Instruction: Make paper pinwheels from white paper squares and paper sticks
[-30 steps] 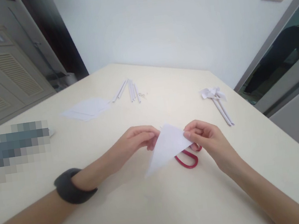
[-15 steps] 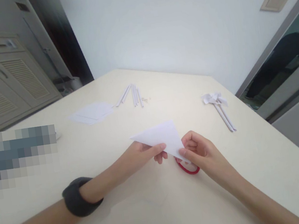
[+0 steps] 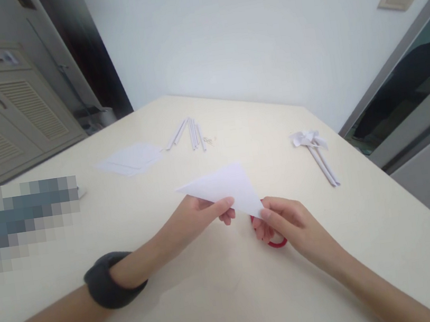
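A white paper folded into a triangle (image 3: 224, 186) is held just above the cream table (image 3: 218, 299). My left hand (image 3: 199, 217) pinches its lower edge, thumb on top. My right hand (image 3: 282, 223) pinches the triangle's near corner. Red-handled scissors (image 3: 276, 242) lie on the table under my right hand, mostly hidden by it. A dark band (image 3: 109, 279) sits on my left wrist.
Several white paper sheets (image 3: 130, 158) lie at the far left, with rolled paper sticks (image 3: 191, 132) and small pins behind them. A finished paper pinwheel on sticks (image 3: 313, 150) lies at the right. Cabinets (image 3: 0, 116) stand left; a person in dark clothing (image 3: 400, 87) shows beyond glass.
The triangle was turned from pointing down-left to lying with its point to the left. My hands shifted towards me along its edge; the right hand now grips the near corner.
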Action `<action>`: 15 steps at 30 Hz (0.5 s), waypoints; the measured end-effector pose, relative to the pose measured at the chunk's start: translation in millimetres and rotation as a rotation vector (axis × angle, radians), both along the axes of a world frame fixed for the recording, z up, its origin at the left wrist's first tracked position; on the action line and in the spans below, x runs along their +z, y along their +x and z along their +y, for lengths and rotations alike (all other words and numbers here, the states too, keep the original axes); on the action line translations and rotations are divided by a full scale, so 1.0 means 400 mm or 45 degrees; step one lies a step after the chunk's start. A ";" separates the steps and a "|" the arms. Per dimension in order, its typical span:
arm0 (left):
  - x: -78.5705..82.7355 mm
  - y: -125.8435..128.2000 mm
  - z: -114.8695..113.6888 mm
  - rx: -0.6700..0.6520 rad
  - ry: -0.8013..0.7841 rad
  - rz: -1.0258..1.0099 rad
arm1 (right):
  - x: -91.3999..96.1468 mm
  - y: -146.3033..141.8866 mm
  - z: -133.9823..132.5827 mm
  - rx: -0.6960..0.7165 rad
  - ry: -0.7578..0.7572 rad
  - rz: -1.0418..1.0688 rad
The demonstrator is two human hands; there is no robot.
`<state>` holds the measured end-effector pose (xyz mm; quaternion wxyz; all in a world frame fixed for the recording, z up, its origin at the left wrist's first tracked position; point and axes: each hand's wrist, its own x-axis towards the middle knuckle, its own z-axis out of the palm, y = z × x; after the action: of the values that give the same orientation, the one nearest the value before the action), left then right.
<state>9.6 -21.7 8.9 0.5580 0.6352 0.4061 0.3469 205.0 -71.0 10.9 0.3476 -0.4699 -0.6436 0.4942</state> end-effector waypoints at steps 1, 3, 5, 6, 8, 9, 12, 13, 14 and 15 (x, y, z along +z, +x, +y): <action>0.002 0.000 0.000 -0.029 -0.004 0.010 | -0.002 -0.001 -0.001 -0.003 0.004 -0.012; 0.006 0.001 -0.002 -0.092 -0.011 0.042 | -0.006 -0.005 -0.002 -0.019 0.035 -0.083; 0.010 0.003 -0.008 -0.148 -0.014 0.095 | -0.011 -0.009 -0.004 -0.032 0.122 -0.193; 0.013 0.005 -0.012 -0.156 -0.012 0.128 | -0.013 -0.011 -0.005 -0.033 0.189 -0.251; 0.018 0.008 -0.021 -0.123 -0.007 0.212 | -0.016 -0.012 -0.007 -0.029 0.321 -0.345; 0.022 0.009 -0.025 -0.086 -0.008 0.263 | -0.018 -0.012 -0.008 -0.021 0.364 -0.376; 0.028 0.009 -0.032 -0.007 -0.019 0.424 | -0.020 -0.006 -0.010 -0.002 0.370 -0.447; 0.028 0.008 -0.032 -0.024 -0.013 0.465 | -0.019 -0.004 -0.010 0.006 0.358 -0.468; 0.027 0.007 -0.030 -0.047 -0.006 0.504 | -0.018 -0.002 -0.010 0.013 0.354 -0.487; 0.024 0.005 -0.028 -0.065 0.002 0.546 | -0.017 0.000 -0.010 0.018 0.359 -0.497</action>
<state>11.8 -32.8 18.7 0.4669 0.7050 0.4989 0.1898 204.9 -75.2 4.2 0.2753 -0.4987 -0.7645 0.3018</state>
